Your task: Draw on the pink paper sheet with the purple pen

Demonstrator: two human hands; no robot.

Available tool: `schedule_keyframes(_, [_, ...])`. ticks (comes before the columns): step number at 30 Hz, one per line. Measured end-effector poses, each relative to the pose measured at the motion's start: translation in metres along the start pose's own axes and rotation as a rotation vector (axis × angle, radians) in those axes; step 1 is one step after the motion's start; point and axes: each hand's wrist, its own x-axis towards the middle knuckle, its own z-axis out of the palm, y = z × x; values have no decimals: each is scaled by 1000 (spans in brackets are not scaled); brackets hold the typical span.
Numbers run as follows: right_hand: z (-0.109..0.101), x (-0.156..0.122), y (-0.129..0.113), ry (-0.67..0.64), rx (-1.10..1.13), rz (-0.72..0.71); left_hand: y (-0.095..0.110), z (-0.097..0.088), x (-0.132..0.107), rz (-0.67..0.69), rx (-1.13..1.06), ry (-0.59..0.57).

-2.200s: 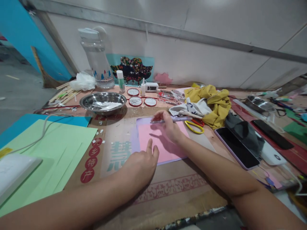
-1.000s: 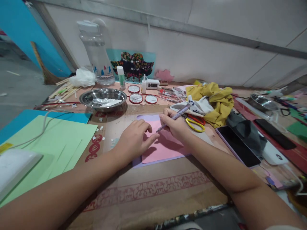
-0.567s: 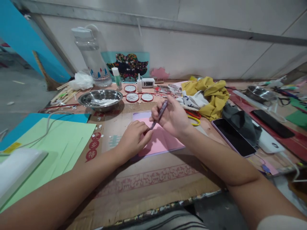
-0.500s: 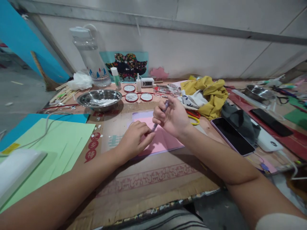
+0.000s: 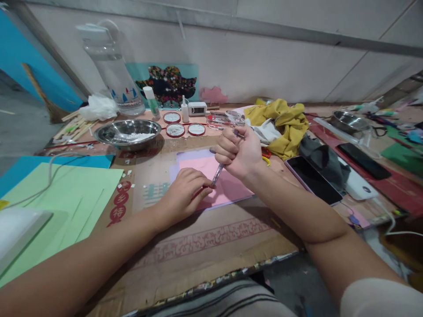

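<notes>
Pen (image 5: 218, 171), above pink paper (image 5: 229, 188) on the desk (image 5: 280, 171): right hand (image 5: 239, 153) fisted round its barrel, left hand (image 5: 185, 191) pinching its lower end; likely light, stiff, smooth, best held mid-barrel.

Dim, cool light is falling from above, soft shadow is darkening pink paper (image 5: 231, 190) under right hand (image 5: 238, 152), steel bowl (image 5: 132, 144) is glinting, wide-angle lens is stretching forearms (image 5: 294, 211) toward edges, detail is softening.

Pink sheet (image 5: 231, 189), lilac sheet (image 5: 185, 155); pen (image 5: 217, 173) perhaps purplish.
</notes>
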Motion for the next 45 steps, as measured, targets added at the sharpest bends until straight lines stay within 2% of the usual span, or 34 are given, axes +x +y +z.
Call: schedule_keyframes(45, [-1, 3, 5, 62, 36, 32, -2, 0, 0, 1, 55, -44])
